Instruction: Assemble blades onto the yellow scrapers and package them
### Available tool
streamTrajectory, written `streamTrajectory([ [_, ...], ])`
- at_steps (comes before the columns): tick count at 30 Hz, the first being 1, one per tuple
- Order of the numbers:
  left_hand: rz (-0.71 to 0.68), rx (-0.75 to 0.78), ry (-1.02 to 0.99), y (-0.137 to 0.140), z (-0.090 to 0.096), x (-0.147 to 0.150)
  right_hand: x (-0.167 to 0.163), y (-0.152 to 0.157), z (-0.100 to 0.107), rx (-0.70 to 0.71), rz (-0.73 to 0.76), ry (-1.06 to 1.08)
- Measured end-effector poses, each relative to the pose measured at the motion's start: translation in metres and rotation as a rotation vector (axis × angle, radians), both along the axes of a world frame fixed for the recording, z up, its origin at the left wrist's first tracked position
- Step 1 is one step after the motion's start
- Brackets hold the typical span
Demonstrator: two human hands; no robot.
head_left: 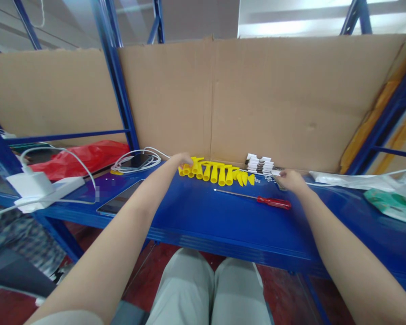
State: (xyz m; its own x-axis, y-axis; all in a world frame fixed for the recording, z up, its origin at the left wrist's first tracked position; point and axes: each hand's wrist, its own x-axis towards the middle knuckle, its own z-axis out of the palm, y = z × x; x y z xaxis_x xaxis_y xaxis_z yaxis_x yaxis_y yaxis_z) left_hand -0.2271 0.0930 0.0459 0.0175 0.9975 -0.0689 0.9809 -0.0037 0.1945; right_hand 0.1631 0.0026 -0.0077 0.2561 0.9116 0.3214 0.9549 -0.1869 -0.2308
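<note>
My left hand [183, 160] reaches to the left end of a row of yellow plastic tube-shaped pieces [214, 173], its fingers curled at the top of one piece. Smaller yellow wedge-shaped pieces [244, 178] lie at the row's right end. My right hand [291, 179] is closed, with a small white piece [276, 172] at its fingertips. Beside it sits a stack of white pieces with dark parts [260, 163]. Tiny silvery bits [269, 178] are scattered below the stack. A screwdriver with a red handle [274, 202] lies in front, touched by neither hand.
Behind the blue table [203, 216] stands a tall cardboard panel [257, 99]. At left are a phone [117, 203], coiled white cable [152, 159], a charger on a power strip [32, 185] and a red bag [88, 158]. A green packet [392, 204] lies at right.
</note>
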Motion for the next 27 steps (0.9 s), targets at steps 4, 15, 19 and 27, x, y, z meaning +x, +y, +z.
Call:
streamTrajectory([
  [4, 0.027, 0.046, 0.051, -0.004, -0.006, -0.001, 0.0, 0.0, 0.0, -0.012, 0.006, -0.002],
  [15, 0.108, 0.222, 0.05, -0.004, -0.033, -0.011, 0.004, 0.002, -0.002, -0.016, 0.026, -0.051],
  [19, 0.085, 0.216, 0.016, -0.003, -0.042, -0.012, 0.003, 0.002, -0.001, -0.028, 0.03, -0.071],
  [27, 0.027, 0.201, -0.072, -0.003, -0.037, -0.021, 0.001, 0.0, 0.0, -0.045, 0.013, -0.043],
])
